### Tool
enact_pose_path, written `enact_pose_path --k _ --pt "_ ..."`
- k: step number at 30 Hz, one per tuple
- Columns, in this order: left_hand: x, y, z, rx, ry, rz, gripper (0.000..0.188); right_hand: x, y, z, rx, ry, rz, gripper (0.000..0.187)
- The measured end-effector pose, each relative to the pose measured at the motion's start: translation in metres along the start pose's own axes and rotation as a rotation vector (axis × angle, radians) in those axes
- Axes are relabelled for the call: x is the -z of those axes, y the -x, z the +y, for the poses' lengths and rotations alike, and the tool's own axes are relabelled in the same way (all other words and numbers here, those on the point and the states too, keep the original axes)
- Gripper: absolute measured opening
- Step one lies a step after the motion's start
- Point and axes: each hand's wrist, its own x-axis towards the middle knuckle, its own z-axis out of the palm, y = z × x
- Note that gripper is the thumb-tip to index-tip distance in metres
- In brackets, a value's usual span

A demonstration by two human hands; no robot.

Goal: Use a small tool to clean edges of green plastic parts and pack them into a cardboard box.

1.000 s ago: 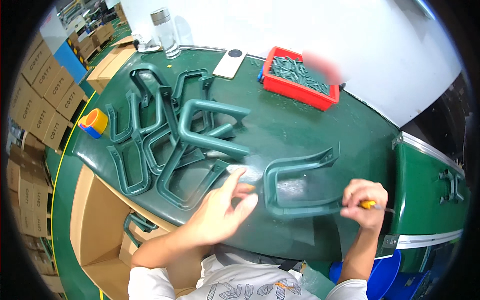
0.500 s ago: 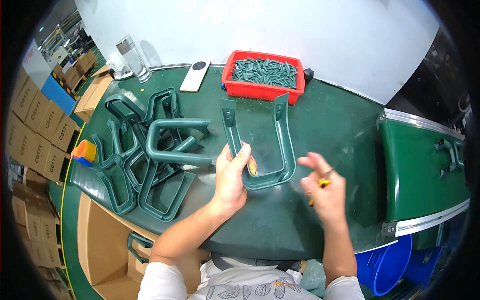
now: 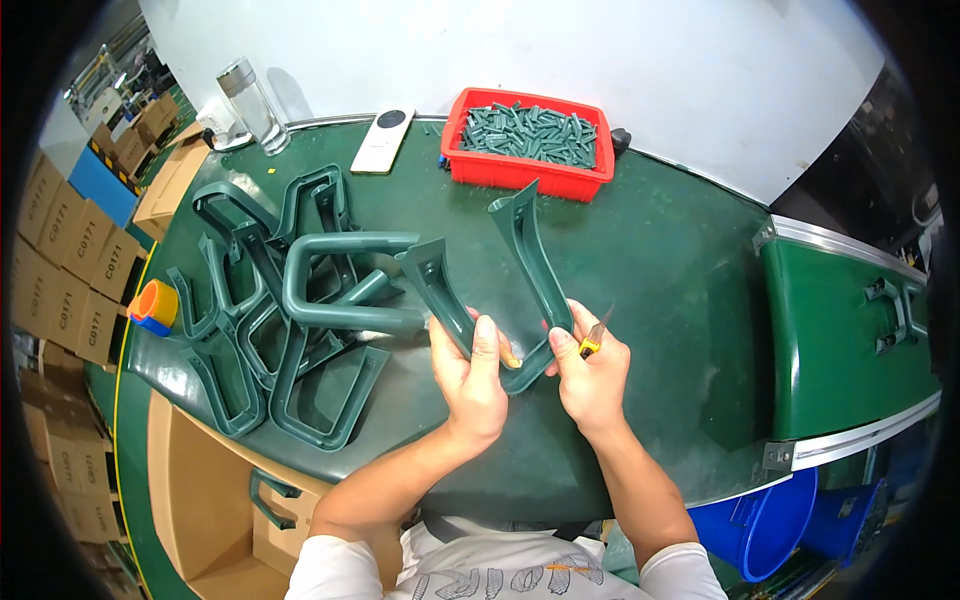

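My left hand (image 3: 470,388) is closed round the left side of a green plastic U-shaped handle (image 3: 532,265). The handle is tilted, with its two flared ends pointing up and away from me. On its right side, near the lower bend, my right hand (image 3: 594,385) grips it between thumb and fingers. A small yellow craft knife (image 3: 591,343) is also tucked in my right hand, its thin blade sticking up past the fingers. My hands cover part of the handle's lower bend. Left of my hands lies a pile of similar green handles (image 3: 345,320).
A red bin (image 3: 525,178) of small green pieces stands at the back, beside a phone (image 3: 383,142) and a glass bottle (image 3: 258,112). An orange-and-blue tape roll (image 3: 157,303) sits at the left edge. A cardboard box (image 3: 190,480), a green conveyor (image 3: 830,340) and blue bins (image 3: 745,525) adjoin the table.
My right hand has come in from the right and taken hold of the handle, still carrying the knife. The handle has tilted and turned, its left end now lower and nearer me.
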Motion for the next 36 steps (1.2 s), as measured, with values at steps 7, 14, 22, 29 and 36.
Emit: enact_pose_path --k 7,14,22,29,36 --pt "0.009 0.006 -0.001 -0.188 -0.165 -0.110 0.013 -0.015 -0.005 -0.001 -0.144 -0.076 0.099 0.026" --pt "0.027 -0.004 -0.011 -0.435 -0.367 -0.182 0.021 0.001 -0.021 -0.015 -0.328 -0.002 -0.097 0.026" --pt "0.032 -0.012 -0.012 -0.513 -0.581 -0.087 0.024 -0.015 0.023 -0.008 -0.483 -0.163 -0.216 0.013" --pt "0.031 -0.036 0.002 -0.088 0.012 0.026 0.013 0.027 0.023 -0.069 1.015 -0.011 -0.050 0.020" --pt "0.026 -0.034 -0.002 0.166 0.232 -0.073 0.015 0.015 -0.096 -0.063 0.492 0.519 0.079 0.034"
